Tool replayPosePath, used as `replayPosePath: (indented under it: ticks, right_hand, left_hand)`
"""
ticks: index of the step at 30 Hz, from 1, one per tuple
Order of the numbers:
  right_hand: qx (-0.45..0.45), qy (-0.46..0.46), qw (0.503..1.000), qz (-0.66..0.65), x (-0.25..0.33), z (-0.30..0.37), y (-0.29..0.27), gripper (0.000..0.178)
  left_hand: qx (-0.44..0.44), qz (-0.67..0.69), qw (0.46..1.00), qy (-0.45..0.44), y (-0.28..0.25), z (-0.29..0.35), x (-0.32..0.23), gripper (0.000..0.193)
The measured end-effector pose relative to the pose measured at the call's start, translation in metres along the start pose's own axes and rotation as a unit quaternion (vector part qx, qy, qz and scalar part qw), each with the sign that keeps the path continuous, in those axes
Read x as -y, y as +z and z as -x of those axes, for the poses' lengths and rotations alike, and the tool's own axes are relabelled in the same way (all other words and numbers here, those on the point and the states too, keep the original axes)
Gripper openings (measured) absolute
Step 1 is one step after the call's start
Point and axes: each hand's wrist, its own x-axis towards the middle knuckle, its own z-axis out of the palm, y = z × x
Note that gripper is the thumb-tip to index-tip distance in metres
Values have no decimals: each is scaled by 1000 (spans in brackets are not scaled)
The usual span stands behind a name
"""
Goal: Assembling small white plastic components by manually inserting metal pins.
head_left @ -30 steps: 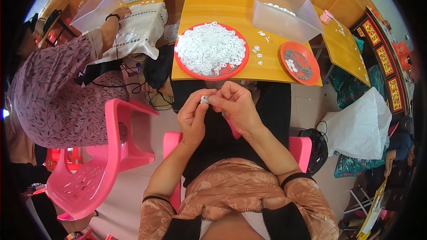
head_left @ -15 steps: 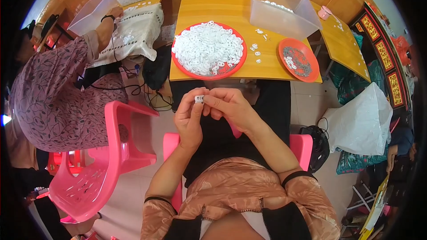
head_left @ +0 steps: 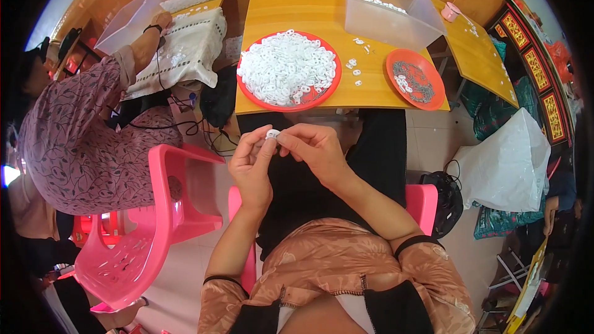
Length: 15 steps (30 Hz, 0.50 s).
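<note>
A small white plastic piece with holes (head_left: 272, 134) is pinched between my two hands, in front of the table edge. My left hand (head_left: 251, 164) grips it between thumb and fingertips. On its other side, the thumb and fingers of my right hand (head_left: 318, 153) close on it too. Whether the right fingers also hold something smaller cannot be made out. Beyond my hands, a red plate (head_left: 338, 83) bears a large heap of similar white pieces (head_left: 284, 65). To its right, an orange-red plate (head_left: 435, 100) carries thin grey metal parts (head_left: 422, 86) and several white pieces.
A clear plastic bin (head_left: 387, 28) stands on the yellow table (head_left: 297, 6), with loose white pieces near it. At left, another person's hand (head_left: 162, 20) is over a cloth-covered surface. A pink chair (head_left: 158, 229) stands left of me; a white sack (head_left: 504, 164) is at right.
Both hands have shifted slightly left, and the white piece has turned between my fingers. The left fingers have spread a little. Elsewhere, the view has shifted slightly.
</note>
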Motion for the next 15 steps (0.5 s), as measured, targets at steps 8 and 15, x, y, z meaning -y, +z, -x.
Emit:
replayPosePath:
  ticks: [8, 15]
  right_hand:
    - [9, -7, 993, 121, 21, 2, -17, 20]
    - [24, 5, 998, 64, 21, 3, -23, 17]
  left_hand:
    - [-15, 44, 998, -51, 13, 5, -15, 21]
    - [-8, 29, 997, -74, 21, 4, -18, 19]
